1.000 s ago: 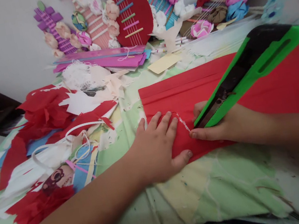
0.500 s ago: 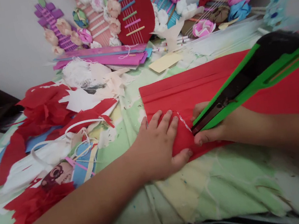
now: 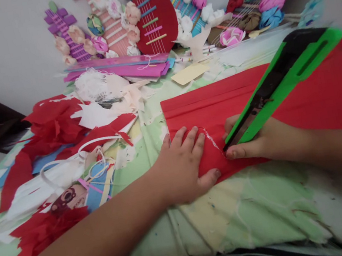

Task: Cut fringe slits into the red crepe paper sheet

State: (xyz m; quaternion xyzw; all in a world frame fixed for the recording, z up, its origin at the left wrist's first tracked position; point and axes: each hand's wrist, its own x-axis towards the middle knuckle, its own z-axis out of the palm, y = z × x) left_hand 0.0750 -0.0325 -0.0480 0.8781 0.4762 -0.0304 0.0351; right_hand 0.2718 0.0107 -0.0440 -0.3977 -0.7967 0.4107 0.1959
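Head view. The left hand (image 3: 184,165) lies flat and fully open on the red paper (image 3: 317,93), fingers spread, palm pressing down. It grips nothing. The right hand (image 3: 256,141) is closed around the front end of the knife (image 3: 282,82), thumb and fingers clamped just behind the blade.

Change: compared with half a second ago, the knife handle stands at a steeper angle. The blade tip sits slightly nearer the near edge of the desk (image 3: 255,210). The left hand has not shifted. The pale cut line (image 3: 213,140) runs between the two hands, from the left fingertips down to the blade tip. Judgement: the cut is in progress and close to the near edge of the sheet.

Location: the red paper lies on the right half of the desk, with its left end under both hands.

Materials and shapes:
- Red paper: thin, matte, rectangular, with long folds parallel to its far edge.
- Knife: long green plastic body with a black slider and a narrow metal blade.
- Desk: covered by a wrinkled, paint-flecked printed green cloth.
- Red scraps (image 3: 51,122): torn and jagged, toward the left edge.
- White strips (image 3: 65,168): curled loops beside the scraps.
- Paper flowers (image 3: 230,34): rolled and soft-looking, along the far edge.
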